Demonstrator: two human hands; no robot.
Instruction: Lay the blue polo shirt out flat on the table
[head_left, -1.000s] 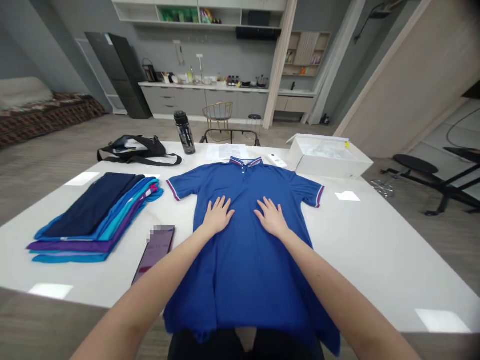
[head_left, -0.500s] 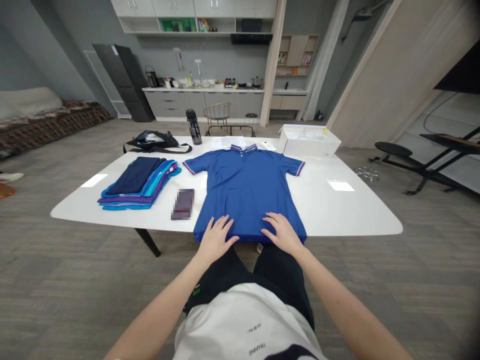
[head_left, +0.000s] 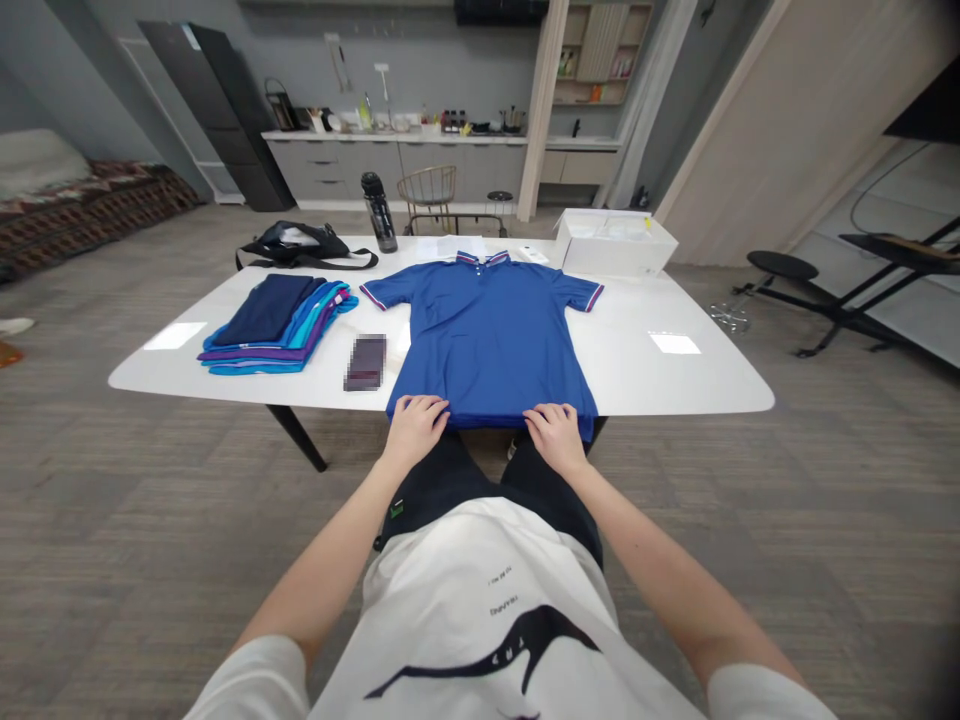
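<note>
At the centre of the frame the left hand (head_left: 415,425) and right hand (head_left: 556,433) rest on the bottom hem of one blue polo shirt (head_left: 489,335), fingers curled over the hem where it hangs at the near edge of the white table (head_left: 675,385); whether they pinch the cloth I cannot tell. The shirt lies flat, collar at the far side. Just left of it lies one phone (head_left: 365,362), then one stack of folded shirts (head_left: 277,324). Farther back stand one black bag (head_left: 300,245), one bottle (head_left: 379,212) and, upper right, one white box (head_left: 616,243)

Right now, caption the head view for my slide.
Both hands, left hand and right hand, grip the royal-blue polo shirt's hem at the white table edge.
</note>
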